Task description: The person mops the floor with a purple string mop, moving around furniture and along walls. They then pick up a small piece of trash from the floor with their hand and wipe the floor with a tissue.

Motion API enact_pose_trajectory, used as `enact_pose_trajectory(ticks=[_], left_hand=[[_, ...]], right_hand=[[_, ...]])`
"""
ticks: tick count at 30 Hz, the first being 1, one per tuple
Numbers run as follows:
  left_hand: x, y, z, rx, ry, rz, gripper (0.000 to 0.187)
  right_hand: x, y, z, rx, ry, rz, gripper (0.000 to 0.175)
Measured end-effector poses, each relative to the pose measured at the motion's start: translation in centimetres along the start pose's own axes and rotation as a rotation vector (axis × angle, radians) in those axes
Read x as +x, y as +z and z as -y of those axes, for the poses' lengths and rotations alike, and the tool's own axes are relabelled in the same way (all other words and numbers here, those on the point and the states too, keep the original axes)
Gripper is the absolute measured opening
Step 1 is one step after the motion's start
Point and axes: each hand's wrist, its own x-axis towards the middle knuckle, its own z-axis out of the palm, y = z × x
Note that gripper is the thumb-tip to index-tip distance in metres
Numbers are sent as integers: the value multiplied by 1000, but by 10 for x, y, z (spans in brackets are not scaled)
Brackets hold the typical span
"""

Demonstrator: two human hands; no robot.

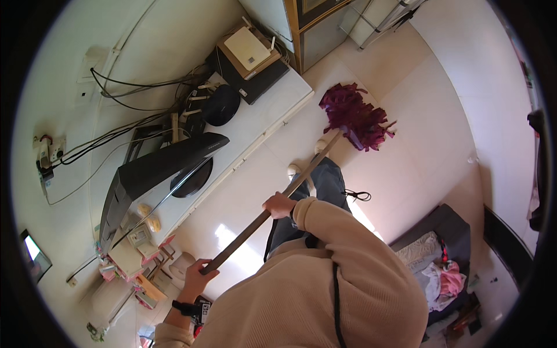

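Note:
A mop's long wooden handle (248, 232) slants across the view in front of my body. My left hand (198, 278) is closed around its upper end. Farther down, my right hand (278, 204) grips the handle near its middle. The mop head (354, 115), made of dark purple-red cloth strips, rests on the light tiled floor (417, 143) just beyond my shoes (321, 147). It lies spread out, off the front corner of the white low cabinet (274, 104).
The cabinet holds a television (161, 169), a white router (246, 48), a black rounded device (221, 105) and tangled cables (143, 115). A tall wood-framed cabinet (322, 43) stands beyond it. At right is a dark grey sofa (452, 226) with clothes (450, 278) on it.

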Motion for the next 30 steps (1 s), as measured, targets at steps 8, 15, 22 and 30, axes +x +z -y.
enact_pose_trajectory(ticks=[8, 15, 22, 30], left_hand=[[61, 82, -44, -21, 225, 28, 39], [4, 3, 16, -71, 148, -97, 31], [-60, -20, 35, -209, 66, -180, 31], [-11, 39, -24, -199, -33, -118, 44]], right_hand=[[-61, -32, -90, -199, 252, -79, 15], [-22, -40, 10, -154, 134, -66, 24], [4, -62, 75, -185, -5, 3, 21], [15, -77, -15, -229, -54, -109, 15]])
